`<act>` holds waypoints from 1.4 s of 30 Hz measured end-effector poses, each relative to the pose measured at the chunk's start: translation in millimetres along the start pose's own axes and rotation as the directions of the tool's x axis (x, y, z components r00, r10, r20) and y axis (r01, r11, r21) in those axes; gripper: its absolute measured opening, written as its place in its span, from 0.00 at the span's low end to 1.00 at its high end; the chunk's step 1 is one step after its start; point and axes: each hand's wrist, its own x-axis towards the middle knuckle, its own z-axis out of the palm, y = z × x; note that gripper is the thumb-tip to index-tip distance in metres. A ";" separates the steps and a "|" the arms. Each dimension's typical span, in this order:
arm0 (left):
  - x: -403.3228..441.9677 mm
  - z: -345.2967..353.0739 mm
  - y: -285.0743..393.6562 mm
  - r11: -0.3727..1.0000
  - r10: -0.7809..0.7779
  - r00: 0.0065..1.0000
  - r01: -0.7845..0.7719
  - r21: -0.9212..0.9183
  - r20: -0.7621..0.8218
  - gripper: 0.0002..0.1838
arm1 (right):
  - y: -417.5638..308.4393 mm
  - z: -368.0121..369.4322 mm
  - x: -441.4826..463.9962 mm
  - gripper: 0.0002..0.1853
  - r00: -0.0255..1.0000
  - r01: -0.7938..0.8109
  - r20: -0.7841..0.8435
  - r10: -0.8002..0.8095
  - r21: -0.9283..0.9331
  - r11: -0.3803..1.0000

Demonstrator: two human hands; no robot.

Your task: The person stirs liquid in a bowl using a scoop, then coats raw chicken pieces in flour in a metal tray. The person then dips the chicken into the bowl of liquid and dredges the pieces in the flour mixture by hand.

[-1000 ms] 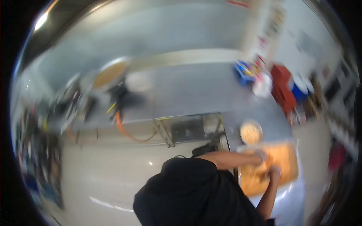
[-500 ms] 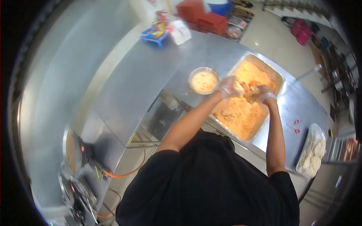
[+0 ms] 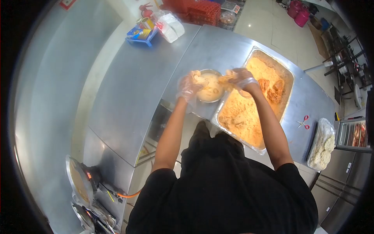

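My left hand (image 3: 188, 86), in a clear plastic glove, is at the left rim of a round metal bowl (image 3: 210, 100) of pale, milky liquid with pieces in it. Its fingers are closed on a pale, wet piece that looks like chicken (image 3: 199, 79). At the bowl's right side, my gloved right hand (image 3: 242, 79) grips a yellowish coated piece (image 3: 225, 80), blurred by motion. Beside the bowl is a large metal tray (image 3: 290, 78) filled with orange-yellow breading flour (image 3: 243, 117). Reddish-orange coated pieces (image 3: 275, 91) lie on the flour to the right of my forearm.
Red-handled scissors (image 3: 304, 122) lie on the steel table (image 3: 128, 85), near a plastic-wrapped tray of white, crumbly food (image 3: 322, 150). At the far end stand a blue plastic stand (image 3: 142, 35) and a white plastic bag (image 3: 170, 28). Pans (image 3: 80, 181) on burners are at lower left.
Both hands have moved left from the tray to the bowl, each with a piece in it. The reddish coated pieces now lie uncovered on the flour. The view has shifted slightly.
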 end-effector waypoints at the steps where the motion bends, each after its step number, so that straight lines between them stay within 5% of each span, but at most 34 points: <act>1: 2.3 -4.3 -0.5 0.995 -0.015 1.000 0.013 0.100 0.017 0.29 | -14.8 11.1 13.8 0.34 0.999 0.035 0.027 -0.034 -0.037 0.999; 7: 23.8 14.2 -19.3 0.900 -0.146 0.959 0.027 0.434 0.243 0.29 | -24.1 100.9 87.3 0.25 0.968 0.024 0.247 0.049 -0.286 0.958; 13: 49.7 39.5 -52.8 0.869 -0.025 0.926 -0.166 0.466 0.377 0.16 | 5.7 130.5 99.8 0.13 0.972 0.020 0.225 0.067 -0.367 0.930; 19: 56.7 45.8 -64.3 0.861 0.059 0.904 -0.261 0.437 0.423 0.18 | -6.5 140.9 103.4 0.11 0.963 -0.019 0.210 0.165 -0.562 0.827; 25: 61.1 44.7 -64.9 0.955 0.190 0.943 -0.242 0.171 0.272 0.18 | 1.6 157.9 108.9 0.10 0.962 -0.036 0.219 0.164 -0.493 0.869; 28: 65.5 51.3 -69.9 0.956 0.086 0.933 -0.175 0.234 0.348 0.15 | -1.9 163.2 108.1 0.09 0.976 -0.155 0.077 0.206 -0.420 0.894; 31: 71.8 49.4 -72.4 0.945 0.090 0.884 -0.221 0.241 0.459 0.11 | -4.3 165.2 112.1 0.10 0.956 -0.210 0.108 0.274 -0.402 0.891; 42: 66.8 81.6 -87.5 0.913 0.054 0.904 -0.216 0.346 0.424 0.11 | -6.6 179.4 115.2 0.11 0.950 -0.257 0.084 0.302 -0.340 0.904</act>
